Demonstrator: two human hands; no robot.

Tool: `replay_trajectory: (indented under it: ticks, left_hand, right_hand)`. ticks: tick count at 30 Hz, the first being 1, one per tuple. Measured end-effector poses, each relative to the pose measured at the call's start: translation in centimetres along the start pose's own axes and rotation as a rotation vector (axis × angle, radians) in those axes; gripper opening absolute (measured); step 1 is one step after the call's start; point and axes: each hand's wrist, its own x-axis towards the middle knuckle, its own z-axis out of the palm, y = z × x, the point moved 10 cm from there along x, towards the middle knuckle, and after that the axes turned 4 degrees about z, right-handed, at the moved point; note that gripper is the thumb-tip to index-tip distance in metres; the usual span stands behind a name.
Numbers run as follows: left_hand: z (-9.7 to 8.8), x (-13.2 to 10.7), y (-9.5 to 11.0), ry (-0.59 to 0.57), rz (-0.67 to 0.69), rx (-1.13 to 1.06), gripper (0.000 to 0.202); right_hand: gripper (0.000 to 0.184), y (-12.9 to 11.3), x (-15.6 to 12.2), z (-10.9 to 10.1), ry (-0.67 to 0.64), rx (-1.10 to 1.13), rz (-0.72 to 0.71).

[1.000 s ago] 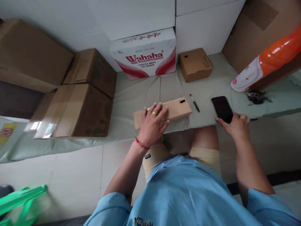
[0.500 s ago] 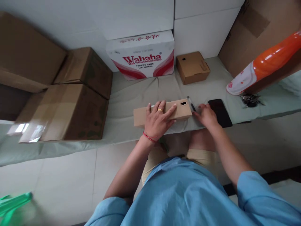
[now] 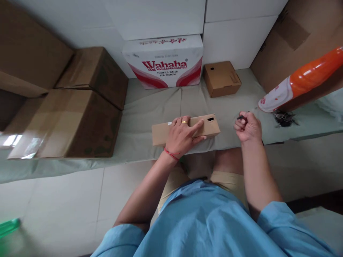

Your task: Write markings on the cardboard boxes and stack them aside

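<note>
A long flat cardboard box (image 3: 163,131) lies on the grey-green cloth (image 3: 150,103) in front of me. My left hand (image 3: 184,136) rests flat on its top with fingers spread, a ring on one finger and a red cord at the wrist. Just right of the box my right hand (image 3: 248,126) is raised in a fist, closed on a black pen (image 3: 240,116) whose tip sticks out at the top left. The black phone is hidden behind this hand.
A white and red Wahaha carton (image 3: 164,61) stands at the back, a small brown box (image 3: 222,78) to its right. Large cardboard boxes (image 3: 66,121) are stacked at left. An orange and white cylinder (image 3: 300,82) and a bunch of keys (image 3: 283,118) lie at right.
My right hand left the phone, went left to the pen beside the long box, closed on it and lifted it. My left hand stayed on the box.
</note>
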Motion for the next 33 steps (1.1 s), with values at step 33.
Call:
replay_trajectory:
  ticks: [33]
  left_hand:
    - [-0.2, 0.2, 0.8, -0.043, 0.012, 0.108, 0.067]
  right_hand:
    - [0.019, -7.7, -6.5, 7.7, 0.212, -0.325, -0.703]
